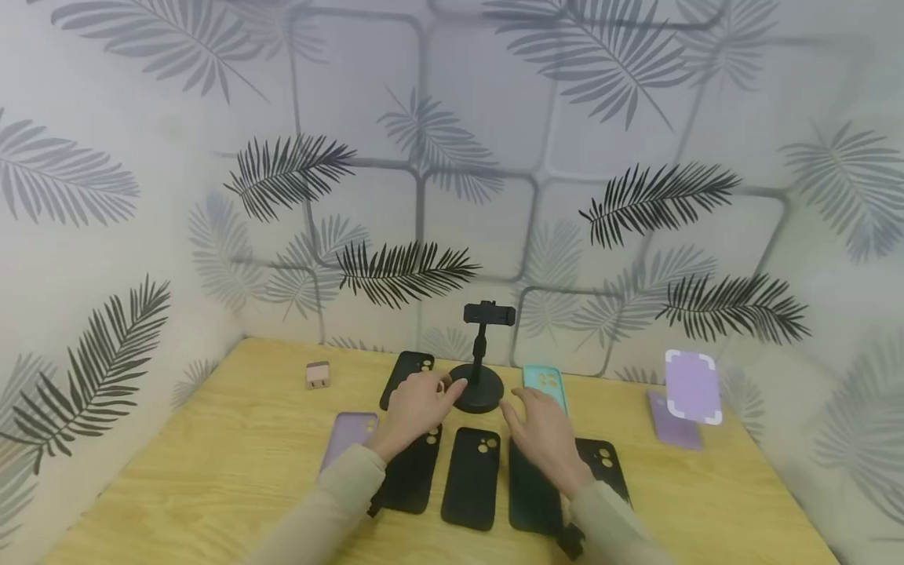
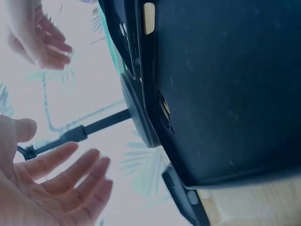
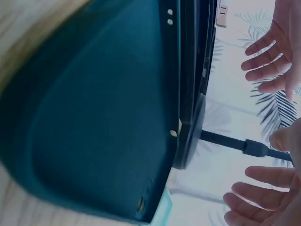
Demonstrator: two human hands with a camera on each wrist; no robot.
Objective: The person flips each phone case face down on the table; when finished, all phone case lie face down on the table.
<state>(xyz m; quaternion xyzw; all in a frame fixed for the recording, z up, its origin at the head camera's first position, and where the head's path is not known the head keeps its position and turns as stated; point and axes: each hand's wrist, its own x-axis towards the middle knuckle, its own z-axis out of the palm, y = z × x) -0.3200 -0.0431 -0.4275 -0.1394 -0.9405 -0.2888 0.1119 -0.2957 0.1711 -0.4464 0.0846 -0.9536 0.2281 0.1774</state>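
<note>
A black phone stand (image 1: pixel 479 388) with a round base and a clamp on top stands at the back middle of the wooden table (image 1: pixel 233 471). My left hand (image 1: pixel 421 402) lies just left of the base with straight fingers, its fingertips at the base's edge. My right hand (image 1: pixel 538 425) reaches at the base from the right, fingers spread, a little short of it. Neither holds anything. In the left wrist view my left hand (image 2: pixel 51 186) is open-palmed beside the stand's pole (image 2: pixel 96 126). The right wrist view shows my right hand (image 3: pixel 265 197) open near the pole (image 3: pixel 230 140).
Several phone cases lie around the stand: black ones (image 1: pixel 472 475), a dark teal one (image 1: pixel 531 496), a purple one (image 1: pixel 349 436) and a mint one (image 1: pixel 545 384). A pink charger (image 1: pixel 318 374) sits back left. A lilac case (image 1: pixel 674 429) and card (image 1: pixel 694 386) stand right. Patterned walls close in.
</note>
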